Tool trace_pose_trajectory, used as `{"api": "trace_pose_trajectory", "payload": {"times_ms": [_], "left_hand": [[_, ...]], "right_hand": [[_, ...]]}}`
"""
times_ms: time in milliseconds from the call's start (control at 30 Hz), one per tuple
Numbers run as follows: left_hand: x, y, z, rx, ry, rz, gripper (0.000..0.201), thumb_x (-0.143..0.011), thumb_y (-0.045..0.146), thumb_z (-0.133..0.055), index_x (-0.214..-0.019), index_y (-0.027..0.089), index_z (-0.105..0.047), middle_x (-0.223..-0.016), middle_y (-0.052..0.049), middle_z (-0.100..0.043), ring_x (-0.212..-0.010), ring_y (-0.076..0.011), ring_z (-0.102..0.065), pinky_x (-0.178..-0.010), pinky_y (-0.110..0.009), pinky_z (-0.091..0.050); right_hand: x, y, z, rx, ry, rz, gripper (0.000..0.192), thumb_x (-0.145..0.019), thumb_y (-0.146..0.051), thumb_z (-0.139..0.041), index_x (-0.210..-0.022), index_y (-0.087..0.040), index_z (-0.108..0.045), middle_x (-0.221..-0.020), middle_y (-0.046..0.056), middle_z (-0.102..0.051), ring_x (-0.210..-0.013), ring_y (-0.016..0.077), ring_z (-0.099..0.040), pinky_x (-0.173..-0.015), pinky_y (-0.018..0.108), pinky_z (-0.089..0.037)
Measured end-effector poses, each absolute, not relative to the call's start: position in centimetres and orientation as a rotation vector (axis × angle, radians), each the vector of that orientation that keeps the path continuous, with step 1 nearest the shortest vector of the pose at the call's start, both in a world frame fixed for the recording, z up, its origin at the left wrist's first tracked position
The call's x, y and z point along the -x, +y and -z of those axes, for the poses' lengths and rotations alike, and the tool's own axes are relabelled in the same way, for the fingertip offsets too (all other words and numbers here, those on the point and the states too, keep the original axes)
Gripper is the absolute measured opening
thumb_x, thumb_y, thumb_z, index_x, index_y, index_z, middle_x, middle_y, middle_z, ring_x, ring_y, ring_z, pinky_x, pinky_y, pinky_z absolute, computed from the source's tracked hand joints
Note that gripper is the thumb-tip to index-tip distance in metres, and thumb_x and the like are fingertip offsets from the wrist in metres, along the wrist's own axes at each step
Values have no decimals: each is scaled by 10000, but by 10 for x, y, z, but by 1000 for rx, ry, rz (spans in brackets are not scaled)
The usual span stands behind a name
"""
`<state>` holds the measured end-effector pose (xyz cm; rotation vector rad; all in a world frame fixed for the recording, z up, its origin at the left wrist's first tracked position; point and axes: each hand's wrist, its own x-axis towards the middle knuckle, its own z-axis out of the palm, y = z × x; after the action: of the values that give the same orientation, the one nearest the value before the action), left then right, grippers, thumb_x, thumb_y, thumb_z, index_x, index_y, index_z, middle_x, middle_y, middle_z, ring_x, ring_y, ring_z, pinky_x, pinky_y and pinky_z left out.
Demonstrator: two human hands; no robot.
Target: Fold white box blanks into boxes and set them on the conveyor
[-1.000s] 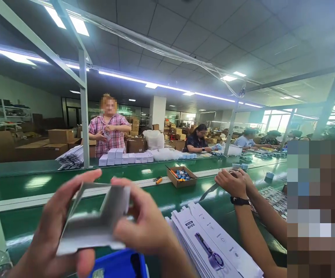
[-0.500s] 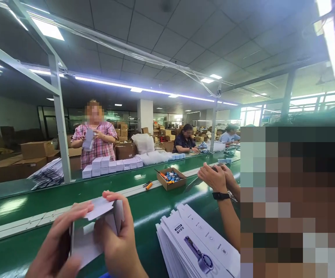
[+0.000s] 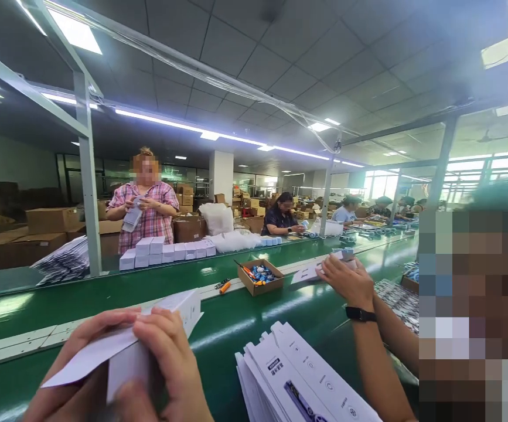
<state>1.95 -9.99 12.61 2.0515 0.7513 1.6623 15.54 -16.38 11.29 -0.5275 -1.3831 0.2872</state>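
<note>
Head view, both hands' grip closed on white carton [image 3: 148, 346] — tray [image 3: 260, 276] holds small parts

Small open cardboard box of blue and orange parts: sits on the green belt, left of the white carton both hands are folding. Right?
Not quite. In the head view the small open cardboard box sits on the green belt, but right of and beyond the white carton that the left hand and right hand fold.
</note>
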Motion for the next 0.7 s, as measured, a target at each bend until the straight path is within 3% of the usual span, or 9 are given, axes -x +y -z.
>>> {"api": "trace_pose_trajectory", "payload": {"times_ms": [67,167,267,433,600,700], "left_hand": [[-24,-109,-124,-2016,736,-1638,296,-754,336,-592,-1046,370,-615,-1094,2,-649,-977,-235,-633,-719,-255,-587],[-32,-127,-128,-2050,654,-1497,220,-796,317,-569,-1004,308,-641,-1170,-35,-567,-1120,-238,-540,-867,-270,-524],[-33,-137,-134,-1940,569,-1325,249,-871,382,-441,-944,254,-641,-1194,-56,-514,-1104,-234,-524,-854,-288,-506],[-35,-137,-134,-1915,707,-1334,148,-872,241,-469,-1004,261,-532,-1146,-37,-524,-1074,-173,-509,-900,-273,-443],[-47,-134,-125,-1894,719,-1515,128,-893,175,-404,-926,263,-491,-1047,-5,-555,-1044,-130,-514,-949,-273,-401],[-44,-134,-122,-1870,704,-1492,152,-908,212,-379,-1001,280,-478,-1092,-21,-547,-1064,-142,-519,-946,-299,-417]], "right_hand": [[-155,-160,-113,559,-1373,-284,510,-804,-104,-499,-1258,-334,-474,-1262,16,-544,-1206,213,-473,-1074,435,-323],[-158,-155,-112,594,-1258,-361,337,-870,-130,-430,-1154,-291,-515,-1173,27,-582,-1103,173,-546,-980,360,-426],[-163,-153,-109,651,-1187,-465,266,-906,-213,-408,-1113,-260,-568,-1188,40,-596,-1132,197,-544,-963,373,-440],[-165,-154,-103,678,-1254,-510,284,-868,-297,-495,-1127,-260,-605,-1193,63,-600,-1141,261,-540,-936,441,-460],[-160,-145,-99,755,-1236,-413,223,-847,-200,-539,-1042,-273,-620,-1155,40,-598,-1114,204,-542,-965,399,-431],[-153,-140,-95,786,-1221,-406,221,-825,-205,-572,-1031,-270,-621,-1141,39,-614,-1117,202,-546,-962,388,-437]]}}
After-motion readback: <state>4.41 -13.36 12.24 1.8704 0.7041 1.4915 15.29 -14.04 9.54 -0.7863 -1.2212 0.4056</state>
